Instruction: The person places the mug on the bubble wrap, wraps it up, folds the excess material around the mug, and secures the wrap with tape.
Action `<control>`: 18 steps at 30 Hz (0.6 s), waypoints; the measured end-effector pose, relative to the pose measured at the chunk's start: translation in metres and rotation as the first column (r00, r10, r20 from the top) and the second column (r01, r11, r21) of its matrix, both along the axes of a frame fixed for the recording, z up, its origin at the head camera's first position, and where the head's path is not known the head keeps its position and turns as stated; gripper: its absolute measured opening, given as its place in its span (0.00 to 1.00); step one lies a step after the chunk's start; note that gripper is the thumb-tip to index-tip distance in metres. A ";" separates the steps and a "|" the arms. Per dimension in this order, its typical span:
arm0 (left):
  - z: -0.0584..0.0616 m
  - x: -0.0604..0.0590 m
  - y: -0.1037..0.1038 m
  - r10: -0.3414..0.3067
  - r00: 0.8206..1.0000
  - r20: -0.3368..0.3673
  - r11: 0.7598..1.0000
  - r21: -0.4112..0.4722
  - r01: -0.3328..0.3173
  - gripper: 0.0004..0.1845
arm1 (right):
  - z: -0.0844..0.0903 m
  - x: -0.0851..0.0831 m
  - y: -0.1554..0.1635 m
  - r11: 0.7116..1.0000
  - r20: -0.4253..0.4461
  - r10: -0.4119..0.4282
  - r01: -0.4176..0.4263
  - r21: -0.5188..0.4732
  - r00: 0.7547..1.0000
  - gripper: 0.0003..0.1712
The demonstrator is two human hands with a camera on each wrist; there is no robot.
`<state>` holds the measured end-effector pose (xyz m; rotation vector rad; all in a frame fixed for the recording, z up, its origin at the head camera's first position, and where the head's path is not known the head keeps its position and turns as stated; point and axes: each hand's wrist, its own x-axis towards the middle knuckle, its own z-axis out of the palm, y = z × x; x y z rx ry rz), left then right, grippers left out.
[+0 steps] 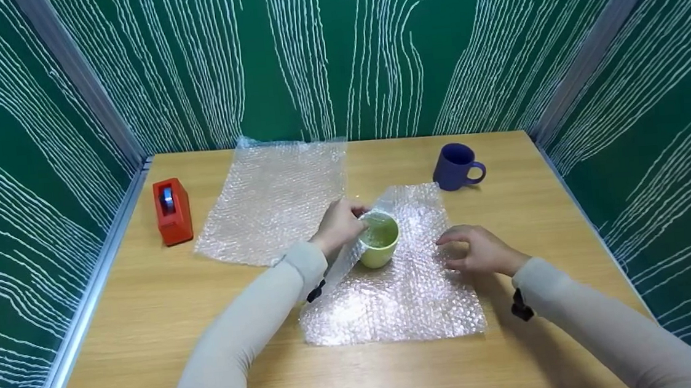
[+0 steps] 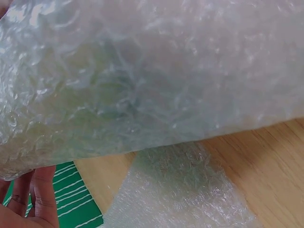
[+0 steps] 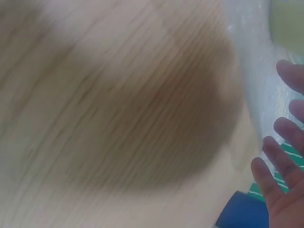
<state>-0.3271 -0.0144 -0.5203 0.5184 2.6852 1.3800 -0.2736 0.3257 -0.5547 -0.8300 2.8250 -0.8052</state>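
A light green cup (image 1: 378,257) stands upright on a sheet of bubble wrap (image 1: 391,307). My left hand (image 1: 338,224) pinches the left side of that sheet and holds it raised against the cup, with a flap partly over its mouth. In the left wrist view the lifted bubble wrap (image 2: 156,85) fills the top, between the thumb at the corner and the fingers (image 2: 42,194) below. To the right of the cup, my right hand (image 1: 479,250) hovers by the sheet's right edge, holding nothing. Its fingers (image 3: 280,156) are spread and loosely bent.
Behind the left hand lies a second bubble wrap sheet (image 1: 284,192). A red tape dispenser (image 1: 173,212) sits at the table's left side. The dark blue mug (image 1: 455,167) stands at the back right, handle to the right. Green walls (image 1: 334,53) enclose the wooden table (image 1: 164,319).
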 end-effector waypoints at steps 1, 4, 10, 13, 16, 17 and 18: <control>0.000 0.000 0.000 0.000 1.000 0.003 1.000 0.000 0.000 0.18 | 0.000 0.000 0.002 1.000 -0.004 0.009 -0.009 0.010 1.000 0.25; 0.000 0.001 0.001 0.003 1.000 0.014 1.000 0.007 -0.003 0.18 | 0.002 0.000 0.007 0.999 -0.018 0.038 -0.037 0.032 0.999 0.26; 0.000 0.001 0.001 0.008 1.000 0.026 1.000 0.010 -0.008 0.20 | 0.002 0.002 0.016 0.980 -0.099 0.158 -0.143 0.142 0.983 0.28; 0.000 0.000 0.001 0.010 1.000 0.026 1.000 0.010 -0.010 0.21 | 0.000 0.003 0.020 0.959 -0.136 0.215 -0.183 0.215 0.967 0.28; -0.001 0.000 0.000 0.012 1.000 0.022 1.000 0.017 -0.012 0.21 | -0.002 0.004 0.023 0.945 -0.122 0.229 -0.191 0.265 0.966 0.27; -0.001 -0.001 0.000 0.012 1.000 0.019 1.000 0.020 -0.013 0.21 | -0.002 0.004 0.024 0.942 -0.110 0.230 -0.193 0.274 0.967 0.27; -0.001 -0.001 0.000 0.012 1.000 0.016 1.000 0.022 -0.013 0.21 | -0.002 0.004 0.024 0.942 -0.097 0.228 -0.194 0.273 0.969 0.27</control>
